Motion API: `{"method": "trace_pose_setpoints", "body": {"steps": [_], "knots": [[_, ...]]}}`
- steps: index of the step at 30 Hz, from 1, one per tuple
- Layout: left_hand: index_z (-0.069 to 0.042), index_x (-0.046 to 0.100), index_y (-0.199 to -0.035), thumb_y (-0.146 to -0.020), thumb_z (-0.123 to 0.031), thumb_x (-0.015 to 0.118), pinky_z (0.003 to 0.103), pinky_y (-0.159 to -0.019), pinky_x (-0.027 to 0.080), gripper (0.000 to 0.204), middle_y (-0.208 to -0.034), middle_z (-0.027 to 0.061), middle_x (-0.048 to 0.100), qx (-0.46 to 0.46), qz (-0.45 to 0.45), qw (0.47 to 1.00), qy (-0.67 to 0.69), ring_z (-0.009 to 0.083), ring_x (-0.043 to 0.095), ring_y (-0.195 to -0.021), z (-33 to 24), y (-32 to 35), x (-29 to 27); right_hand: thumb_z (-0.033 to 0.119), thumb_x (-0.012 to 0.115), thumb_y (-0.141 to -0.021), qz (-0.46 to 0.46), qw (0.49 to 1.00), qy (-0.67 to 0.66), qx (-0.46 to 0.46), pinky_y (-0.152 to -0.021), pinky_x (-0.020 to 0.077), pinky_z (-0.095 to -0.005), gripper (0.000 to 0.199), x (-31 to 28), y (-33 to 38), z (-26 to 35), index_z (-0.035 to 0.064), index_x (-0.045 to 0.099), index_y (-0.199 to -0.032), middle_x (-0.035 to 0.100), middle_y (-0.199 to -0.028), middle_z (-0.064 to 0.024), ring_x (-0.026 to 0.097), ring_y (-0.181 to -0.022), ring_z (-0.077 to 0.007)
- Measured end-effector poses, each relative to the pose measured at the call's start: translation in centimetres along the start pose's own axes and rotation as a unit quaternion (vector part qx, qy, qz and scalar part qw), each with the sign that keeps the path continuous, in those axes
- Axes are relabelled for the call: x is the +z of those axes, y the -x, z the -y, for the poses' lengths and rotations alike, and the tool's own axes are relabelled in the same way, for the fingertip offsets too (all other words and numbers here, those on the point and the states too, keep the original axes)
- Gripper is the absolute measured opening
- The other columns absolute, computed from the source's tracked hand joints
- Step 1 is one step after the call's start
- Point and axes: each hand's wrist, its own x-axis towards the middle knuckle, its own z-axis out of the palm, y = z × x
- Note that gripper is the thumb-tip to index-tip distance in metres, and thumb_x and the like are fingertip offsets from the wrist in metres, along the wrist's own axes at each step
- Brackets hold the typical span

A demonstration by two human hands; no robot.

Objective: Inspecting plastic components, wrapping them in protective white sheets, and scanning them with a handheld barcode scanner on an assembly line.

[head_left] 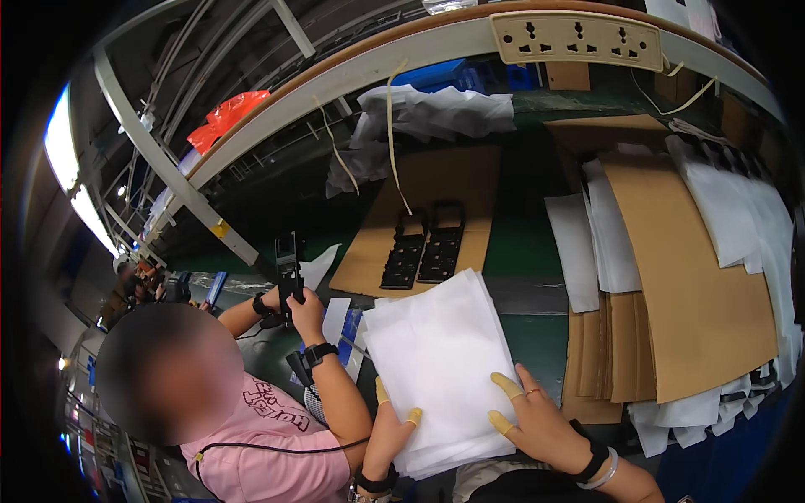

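Observation:
A thick stack of thin white sheets (444,360), perhaps foam or paper, is held in front of me, tilted, its edges slightly uneven. My left hand (392,432) grips its lower left edge, the thumb lying on top. On the right edge, my right hand (541,423) is closed with thumb and forefinger over the top sheet and the other fingers hidden beneath. Yellow finger cots cover some fingertips on both hands. Just beyond the stack, two black plastic frames (423,247) lie side by side on a flat cardboard sheet (360,251).
At my left, a co-worker in a pink shirt (268,436) holds a black part (288,268) upright. Cardboard sheets (692,293) layered with white sheets and black parts pile up at right. A socket strip (577,40) is fixed to the beam overhead, with pale cords (391,126) dangling.

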Motion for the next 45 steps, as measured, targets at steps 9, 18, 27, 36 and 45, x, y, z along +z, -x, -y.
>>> {"method": "trace_pose_setpoints", "body": {"steps": [9, 18, 27, 36, 45], "knots": [[-0.002, 0.03, -0.136, -0.071, -0.006, 0.062, 0.05, -0.102, 0.025, 0.073, -0.125, 0.0238, 0.034, 0.134, -0.131, 0.932, -0.31, 0.04, 0.033, -0.121, -6.2, 4.5, 2.0, 0.024, 0.061, -0.078, 0.037, 0.998, -0.052, 0.012, -0.087, 0.0428, -0.0421, 0.059, 3.0, -0.1, -0.2, 0.0048, 0.041, -0.13, 0.038, -0.112, -0.0338, 0.047, -0.099, -0.0449], [0.001, 0.035, -0.131, -0.063, -0.022, 0.075, 0.045, -0.097, 0.033, 0.082, -0.116, 0.0251, 0.038, 0.217, 0.103, 0.907, -0.345, 0.0427, 0.036, -0.114, -5.3, 6.6, 2.2, 0.02, 0.06, -0.079, 0.035, 0.997, -0.059, -0.026, -0.08, 0.0473, -0.0382, 0.06, 4.7, -1.6, 1.4, -0.0041, 0.038, -0.128, 0.038, -0.109, -0.031, 0.053, -0.09, -0.0433], [-0.007, 0.033, -0.135, -0.055, -0.013, 0.075, 0.056, -0.101, 0.024, 0.091, -0.123, 0.0244, 0.031, 0.232, 0.048, 0.88, -0.411, 0.044, 0.027, -0.123, -1.2, 7.1, 4.2, 0.02, 0.061, -0.078, 0.044, 0.995, -0.085, -0.013, -0.085, 0.0456, -0.0386, 0.062, 4.6, -1.6, 0.7, -0.0032, 0.036, -0.13, 0.036, -0.116, -0.0321, 0.053, -0.093, -0.0438], [-0.007, 0.035, -0.133, -0.062, -0.009, 0.071, 0.054, -0.101, 0.025, 0.08, -0.126, 0.0195, 0.033, 0.158, 0.031, 0.899, -0.407, 0.0382, 0.032, -0.124, -1.4, 6.5, 1.0, 0.022, 0.059, -0.081, 0.128, 0.984, -0.111, -0.058, -0.092, 0.0413, -0.0389, 0.064, 4.9, -2.1, 1.0, 0.006, 0.031, -0.136, 0.025, -0.129, -0.0394, 0.047, -0.106, -0.047], [-0.006, 0.032, -0.135, -0.068, -0.036, 0.072, 0.055, -0.102, 0.023, 0.083, -0.132, 0.0268, 0.026, 0.094, 0.119, 0.918, -0.366, 0.042, 0.024, -0.127, -4.2, 7.1, -0.8, 0.026, 0.055, -0.088, 0.286, 0.937, -0.191, -0.064, -0.099, 0.0348, -0.0367, 0.054, -4.7, 3.6, -0.4, 0.0077, 0.034, -0.135, 0.036, -0.134, -0.022, 0.043, -0.117, -0.0354]]}}
